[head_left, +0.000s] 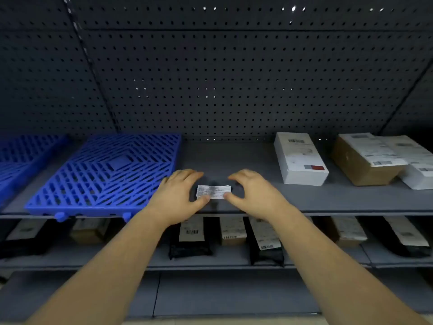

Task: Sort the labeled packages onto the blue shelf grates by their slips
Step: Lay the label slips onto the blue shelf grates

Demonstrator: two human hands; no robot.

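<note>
We have both hands out over the grey shelf (328,198). A small paper slip (213,191) lies flat on it, just to the right of the blue grate (105,174). Our left hand (178,195) pinches the slip's left end with the thumb, and our right hand (253,195) pinches the right end; the other fingers are spread and curled above it. The slip looks very thin and light, so we think it could bend, tear or slide away. It seems best to hold it softly by its two short ends, as we do here. The writing on it is too small to read. The packages wait farther right: a white box (300,160) and a brown box (360,165) with papers on top. More packages sit on the lower shelf (70,261). The blue grate has nothing on it.
</note>
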